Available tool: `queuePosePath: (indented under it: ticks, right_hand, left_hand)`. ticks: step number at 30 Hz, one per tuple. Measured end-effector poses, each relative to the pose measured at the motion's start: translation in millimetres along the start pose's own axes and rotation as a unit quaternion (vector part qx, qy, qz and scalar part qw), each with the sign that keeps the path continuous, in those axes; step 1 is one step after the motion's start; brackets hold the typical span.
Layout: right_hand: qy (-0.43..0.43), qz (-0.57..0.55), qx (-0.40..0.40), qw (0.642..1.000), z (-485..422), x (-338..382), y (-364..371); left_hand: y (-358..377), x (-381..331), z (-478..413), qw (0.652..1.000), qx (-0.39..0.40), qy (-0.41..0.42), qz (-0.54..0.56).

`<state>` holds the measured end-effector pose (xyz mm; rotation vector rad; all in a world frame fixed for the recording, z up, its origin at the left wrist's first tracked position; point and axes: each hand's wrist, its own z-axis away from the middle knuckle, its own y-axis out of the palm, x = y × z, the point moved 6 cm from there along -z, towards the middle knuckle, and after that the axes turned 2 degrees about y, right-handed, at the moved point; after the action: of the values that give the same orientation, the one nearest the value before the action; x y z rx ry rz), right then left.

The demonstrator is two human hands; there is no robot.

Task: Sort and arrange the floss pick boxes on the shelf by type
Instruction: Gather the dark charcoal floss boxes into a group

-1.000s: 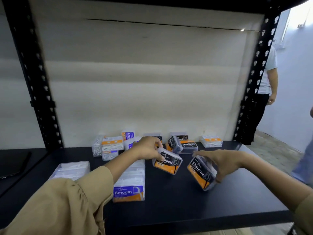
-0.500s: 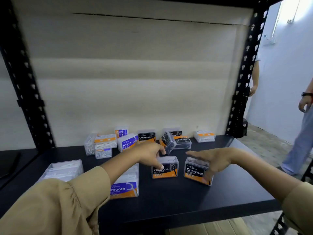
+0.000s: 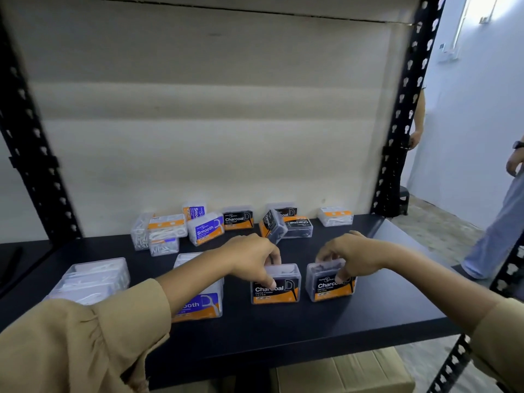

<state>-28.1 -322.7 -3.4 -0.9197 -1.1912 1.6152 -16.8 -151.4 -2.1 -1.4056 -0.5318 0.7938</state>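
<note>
Two Charcoal floss pick boxes stand upright side by side on the black shelf (image 3: 283, 336). My left hand (image 3: 252, 258) grips the left Charcoal box (image 3: 279, 292) from above, thumb on its front. My right hand (image 3: 350, 258) grips the right Charcoal box (image 3: 326, 290) the same way. A purple Smooth box (image 3: 202, 307) stands left of them, partly hidden by my left forearm. Further back lie another Smooth box (image 3: 206, 228), more Charcoal boxes (image 3: 237, 218), one of them tilted (image 3: 272, 225), and orange-labelled clear boxes (image 3: 167, 225).
A flat clear box (image 3: 93, 276) lies at the front left. An orange-labelled box (image 3: 335, 216) sits at the back right. Black perforated uprights (image 3: 402, 109) frame the shelf. Two people stand right of the rack, one in jeans (image 3: 499, 222). A cardboard carton (image 3: 346, 373) sits below.
Both Charcoal boxes were lowered from a tilted hold and now stand upright on the shelf next to each other. The camera view shifted slightly left and closer.
</note>
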Motion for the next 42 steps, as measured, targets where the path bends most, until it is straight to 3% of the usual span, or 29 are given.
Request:
queuePosePath:
  ticks: [18,22,26,33,42]
  right_hand:
    - [-0.03,-0.013,0.009,0.999,13,12,3]
    - [-0.057,-0.115,-0.065,0.99,6,17,-16]
    - [-0.071,-0.183,-0.134,0.971,-24,22,-29]
    - [-0.001,-0.123,-0.228,0.966,-99,-3,-39]
    - [0.042,-0.035,-0.15,0.987,-153,-34,-15]
  left_hand:
    - [7,-23,15,0.998,-0.024,-0.003,-0.051]
    - [-14,-19,13,0.995,-0.093,0.008,0.015]
    - [-29,-6,-11,0.985,-0.169,0.013,-0.033]
    - [-28,38,-77,0.985,-0.132,-0.026,-0.111]
    - [-16,60,-122,0.969,-0.105,0.03,-0.221]
